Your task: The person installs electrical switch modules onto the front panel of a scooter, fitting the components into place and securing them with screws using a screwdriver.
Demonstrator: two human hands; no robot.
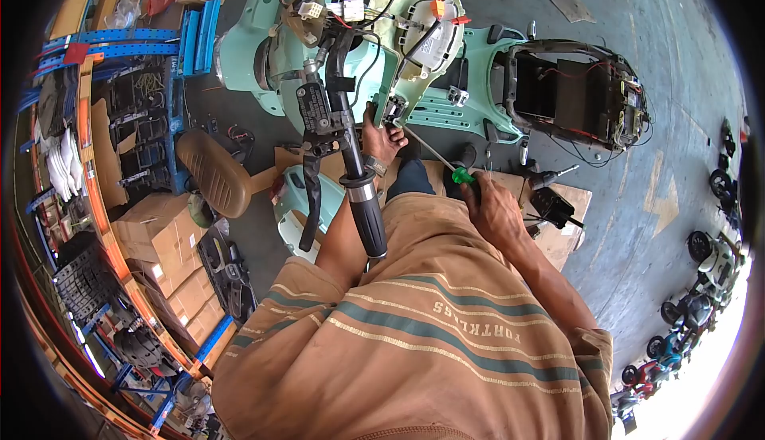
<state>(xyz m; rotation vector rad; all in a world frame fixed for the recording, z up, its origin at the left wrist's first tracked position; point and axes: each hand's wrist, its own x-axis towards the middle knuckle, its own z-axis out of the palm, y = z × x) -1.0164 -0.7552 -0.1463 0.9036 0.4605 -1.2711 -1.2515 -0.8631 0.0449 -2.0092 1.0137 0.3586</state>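
Observation:
A screwdriver with a green and black handle (463, 175) is gripped in my right hand (496, 210). Its long shaft slants up and left, with the tip at the lower end of a pale green handlebar cover (414, 45). My left hand (384, 142), with a watch on the wrist, is closed at that same end, thumb on one side and fingers on the other, beside a small metal part (394, 110). Just left of it stands the scooter's handlebar (349, 121) with a black grip (368, 218) and brake lever. Loose wire connectors (311, 10) hang above.
The mint-green scooter body (470, 81) reaches right to an open black seat bay (574, 93). A power drill (550, 177) and black bracket (555, 207) lie on cardboard at right. A brown seat (213, 173), boxes (159, 233) and blue-orange shelving (100, 201) stand left.

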